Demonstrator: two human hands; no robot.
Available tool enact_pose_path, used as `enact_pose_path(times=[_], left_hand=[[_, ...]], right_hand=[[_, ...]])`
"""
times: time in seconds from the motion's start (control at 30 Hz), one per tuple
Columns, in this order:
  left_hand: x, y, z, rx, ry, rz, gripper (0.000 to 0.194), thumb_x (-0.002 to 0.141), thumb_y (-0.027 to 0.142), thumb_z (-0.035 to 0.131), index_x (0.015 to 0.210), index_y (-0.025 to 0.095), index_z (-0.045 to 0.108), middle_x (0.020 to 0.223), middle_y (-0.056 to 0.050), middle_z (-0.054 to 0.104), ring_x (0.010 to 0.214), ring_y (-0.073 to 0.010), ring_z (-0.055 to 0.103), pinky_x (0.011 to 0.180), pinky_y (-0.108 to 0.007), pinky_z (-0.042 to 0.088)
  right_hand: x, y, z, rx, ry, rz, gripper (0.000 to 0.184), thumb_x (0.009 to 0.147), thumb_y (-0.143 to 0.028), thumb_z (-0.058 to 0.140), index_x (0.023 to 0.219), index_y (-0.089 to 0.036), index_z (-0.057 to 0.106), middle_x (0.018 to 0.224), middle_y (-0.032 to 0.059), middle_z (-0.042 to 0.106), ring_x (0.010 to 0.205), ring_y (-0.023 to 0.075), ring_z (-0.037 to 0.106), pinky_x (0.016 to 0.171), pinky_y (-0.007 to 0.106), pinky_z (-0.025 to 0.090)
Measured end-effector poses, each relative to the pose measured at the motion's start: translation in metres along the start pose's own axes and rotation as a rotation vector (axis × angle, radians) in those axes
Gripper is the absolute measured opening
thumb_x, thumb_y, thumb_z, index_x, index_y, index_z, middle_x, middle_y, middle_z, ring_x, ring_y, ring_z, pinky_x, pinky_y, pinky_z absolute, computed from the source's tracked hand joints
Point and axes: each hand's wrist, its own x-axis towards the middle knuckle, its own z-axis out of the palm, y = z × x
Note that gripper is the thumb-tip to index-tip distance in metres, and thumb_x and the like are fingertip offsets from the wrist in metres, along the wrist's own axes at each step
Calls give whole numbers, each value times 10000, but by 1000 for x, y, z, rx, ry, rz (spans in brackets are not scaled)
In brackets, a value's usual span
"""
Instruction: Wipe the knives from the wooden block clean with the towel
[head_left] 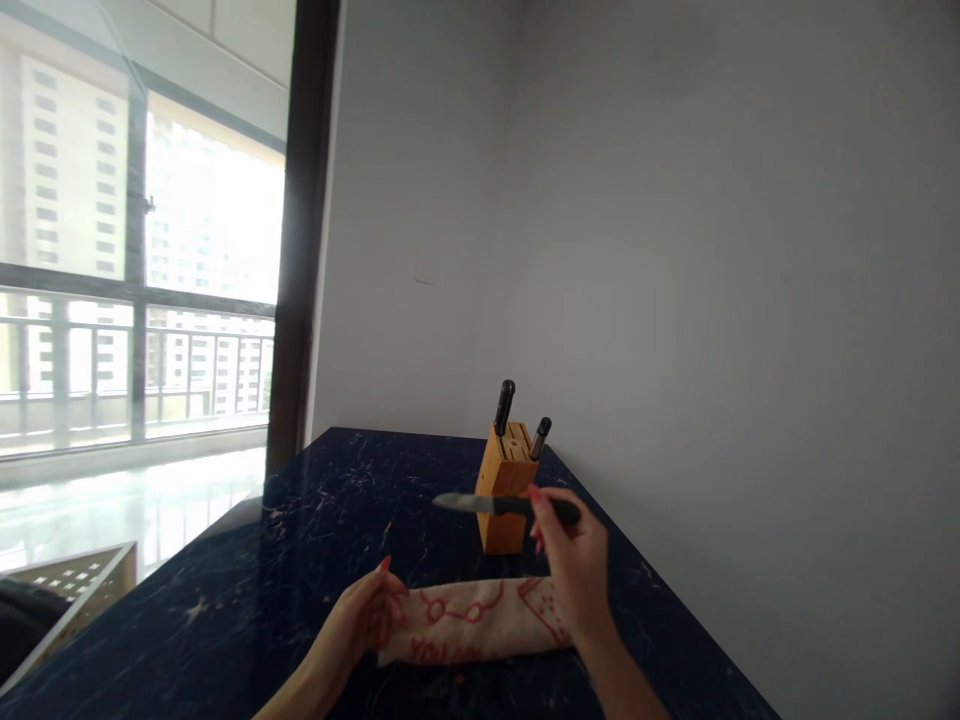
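Observation:
In my right hand (pixel 574 550) is a knife (pixel 469 503), gripped by its black handle and held roughly level. Its short blade points left and passes in front of a wooden knife block (pixel 501 480). Below the knife lies a folded pale cloth (pixel 457 620) with red lettering and line drawings. At the cloth's left end, my left hand (pixel 367 612) touches the edge with loosely curled fingers, its thumb raised apart from them. Two black-handled tools stand in the block: a knife (pixel 505 407) at the left and another handle (pixel 541 436) at the right.
All of this is on a dark blue marbled table (pixel 330 520). A grey wall (pixel 675 300) runs along its right side and behind it. To the left are a glazed window (pixel 210 220) and a perforated light-coloured basket or crate (pixel 82 590).

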Motion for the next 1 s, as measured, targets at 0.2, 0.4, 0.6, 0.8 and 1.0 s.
enact_pose_path(times=[0.2, 0.4, 0.6, 0.8, 1.0], left_hand=[[11, -12, -3, 101, 24, 45, 427, 687, 571, 543, 641, 149, 581, 434, -5, 581, 278, -72, 405, 307, -167, 229], [10, -11, -3, 108, 2, 69, 431, 687, 571, 540, 637, 145, 575, 427, -10, 577, 287, -75, 419, 314, -168, 245], [8, -9, -2, 121, 17, 65, 435, 679, 583, 536, 641, 151, 568, 438, -12, 586, 286, -79, 425, 314, -174, 254], [10, -14, -4, 129, 3, 59, 459, 695, 602, 512, 646, 150, 567, 430, -13, 591, 280, -79, 438, 314, -167, 255], [18, -19, -11, 103, -13, 34, 497, 655, 646, 529, 636, 150, 562, 422, -20, 600, 259, -73, 432, 297, -155, 220]], right_hand=[[58, -19, -43, -233, 228, -223, 284, 790, -442, 528, 791, -170, 609, 487, -44, 492, 415, 90, 458, 416, 194, 370], [64, -7, -49, -324, 209, -227, 322, 806, -473, 491, 777, -170, 596, 471, -44, 493, 401, 97, 468, 413, 196, 367], [79, -16, -47, -446, 156, -295, 364, 806, -506, 464, 731, -172, 588, 463, -42, 482, 412, 98, 448, 442, 206, 346], [115, -32, -27, -519, 97, -371, 337, 796, -517, 470, 752, -191, 541, 529, -34, 520, 482, 112, 499, 504, 212, 359], [147, -40, 9, -888, -51, -285, 334, 815, -526, 429, 806, -210, 539, 617, -2, 580, 554, 131, 539, 492, 214, 315]])
